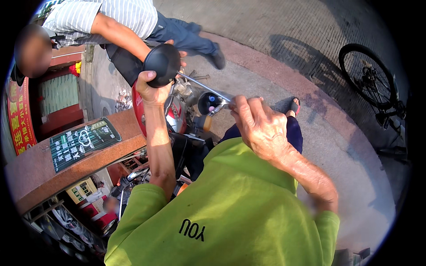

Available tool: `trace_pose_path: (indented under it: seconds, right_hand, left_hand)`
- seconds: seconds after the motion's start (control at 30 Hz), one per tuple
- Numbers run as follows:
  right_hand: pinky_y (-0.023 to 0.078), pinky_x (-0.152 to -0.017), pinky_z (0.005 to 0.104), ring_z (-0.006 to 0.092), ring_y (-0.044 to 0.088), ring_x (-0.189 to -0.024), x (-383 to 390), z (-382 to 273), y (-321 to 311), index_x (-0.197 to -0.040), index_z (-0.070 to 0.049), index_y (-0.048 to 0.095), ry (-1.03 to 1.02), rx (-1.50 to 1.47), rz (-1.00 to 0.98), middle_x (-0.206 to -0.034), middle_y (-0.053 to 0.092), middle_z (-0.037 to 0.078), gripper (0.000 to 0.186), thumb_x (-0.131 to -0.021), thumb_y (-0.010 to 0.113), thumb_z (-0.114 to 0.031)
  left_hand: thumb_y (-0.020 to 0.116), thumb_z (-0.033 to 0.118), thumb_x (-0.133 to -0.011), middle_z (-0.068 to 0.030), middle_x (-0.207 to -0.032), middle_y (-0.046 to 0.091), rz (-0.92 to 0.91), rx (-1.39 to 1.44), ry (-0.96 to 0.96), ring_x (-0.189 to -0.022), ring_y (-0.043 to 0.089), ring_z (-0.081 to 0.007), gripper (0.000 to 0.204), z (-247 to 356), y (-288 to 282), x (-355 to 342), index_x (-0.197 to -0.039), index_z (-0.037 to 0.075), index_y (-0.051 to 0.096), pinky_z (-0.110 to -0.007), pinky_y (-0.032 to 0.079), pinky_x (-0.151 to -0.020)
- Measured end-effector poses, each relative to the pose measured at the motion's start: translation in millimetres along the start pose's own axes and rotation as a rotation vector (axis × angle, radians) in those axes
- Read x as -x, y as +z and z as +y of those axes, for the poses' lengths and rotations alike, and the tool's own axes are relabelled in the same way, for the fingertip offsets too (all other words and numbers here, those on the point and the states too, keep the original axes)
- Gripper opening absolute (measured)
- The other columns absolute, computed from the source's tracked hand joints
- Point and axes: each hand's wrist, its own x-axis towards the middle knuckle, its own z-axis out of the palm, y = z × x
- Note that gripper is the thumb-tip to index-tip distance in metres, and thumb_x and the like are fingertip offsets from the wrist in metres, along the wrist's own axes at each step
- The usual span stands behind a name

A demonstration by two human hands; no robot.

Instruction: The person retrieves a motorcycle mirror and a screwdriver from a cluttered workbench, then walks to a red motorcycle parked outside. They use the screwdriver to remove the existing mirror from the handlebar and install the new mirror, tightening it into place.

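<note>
My left hand (153, 91) is closed on the rim of a round black motorcycle mirror (163, 64), thumb on its near edge. A thin metal stem (199, 84) runs from the mirror down to the handlebar area. At the stem's lower end, the fingers of my right hand (262, 126) are pinched together around it, beside a black handlebar switch housing (207, 103) with a blue button. Below lies a red motorcycle (176, 116). Another person's forearm (124, 37) reaches behind the mirror; whose fingertips show at its far edge I cannot tell.
That person, in a striped shirt (128, 15), stands beside the motorcycle at the far left. A stone ledge (128, 128) with a dark poster (84, 144) is on the left. A parked bicycle (368, 77) stands at far right, on paving beyond a reddish curb strip (284, 66).
</note>
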Motion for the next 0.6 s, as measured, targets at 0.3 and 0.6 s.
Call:
trace_pose_path:
  seconds: [0.3, 0.6]
  right_hand:
    - [0.042, -0.055, 0.0290, 0.0128, 0.050, -0.057, -30.0, 10.9, -28.7, -0.085, 0.004, 0.067, 0.905, -1.101, -0.470, -0.062, 0.056, 0.003, 0.039, -0.088, 0.064, -0.035]
    - [0.050, -0.072, 0.0341, 0.0290, 0.066, -0.074, 8.4, -4.4, -21.6, -0.101, 0.000, 0.066, 0.541, -0.777, -0.180, -0.081, 0.066, 0.018, 0.029, -0.088, 0.062, -0.026]
  left_hand:
    - [0.060, 0.029, -0.054, -0.0291, -0.113, 0.055, -0.002, -0.005, 0.004, -0.092, 0.061, -0.0330, 0.091, -1.0, 1.8, 1.8, -0.133, -0.009, 0.037, -0.032, 0.053, -0.073]
    - [0.062, 0.026, -0.055, -0.0277, -0.115, 0.054, -0.002, 0.057, 0.000, -0.095, 0.059, -0.0336, 0.088, -0.3, 0.4, 2.2, -0.134, -0.006, 0.038, -0.035, 0.048, -0.073]
